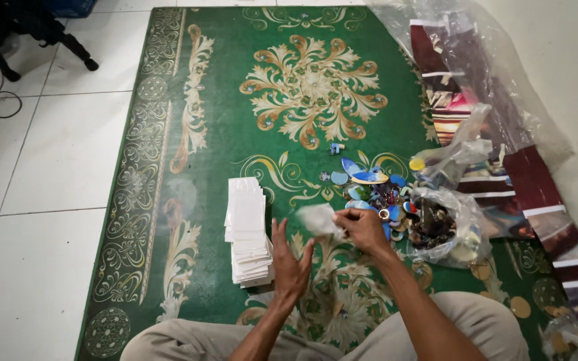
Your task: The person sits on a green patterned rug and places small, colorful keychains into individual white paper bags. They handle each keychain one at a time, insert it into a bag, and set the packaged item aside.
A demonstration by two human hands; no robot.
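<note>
Nearest the camera, the person sits with knees on a green patterned carpet (168,134), both forearms reaching forward. The left hand (290,259) is spread, fingers apart and upright, holding nothing, just right of the stack of white packets (249,230). The right hand (364,229) has its fingertips pinched together on a small clear packet (320,218), which is blurred and lifted just above the carpet between the two hands; whether anything is inside it cannot be told.

As a judgement of progress: the white stack, one leaning pile fanned toward the near end, looks like finished or waiting packets, too many and too tightly layered to count. One packet is in hand. The loose pile of coloured pieces (372,190) just beyond the right hand is still sizeable, so a good share of the work appears to remain.

That pile holds flat blue oval shapes, at least four showing clearly, mixed with smaller red, dark and metallic bits that cannot be counted. One small blue piece (336,148) lies apart, farther out on the carpet.

To the right, two clear plastic bags: a nearer bag of dark small parts (439,227), open at the top, and a farther crumpled bag (453,157) with a yellow round thing at its mouth. A few round golden discs (520,306) lie on the carpet near the right knee, about three visible.

Farther right, striped printed sheets under clear plastic (476,73) lean along the wall. Far left, on the white tiled floor (48,154), stand the black legs of a stand (41,33) with a trailing cable.
</note>
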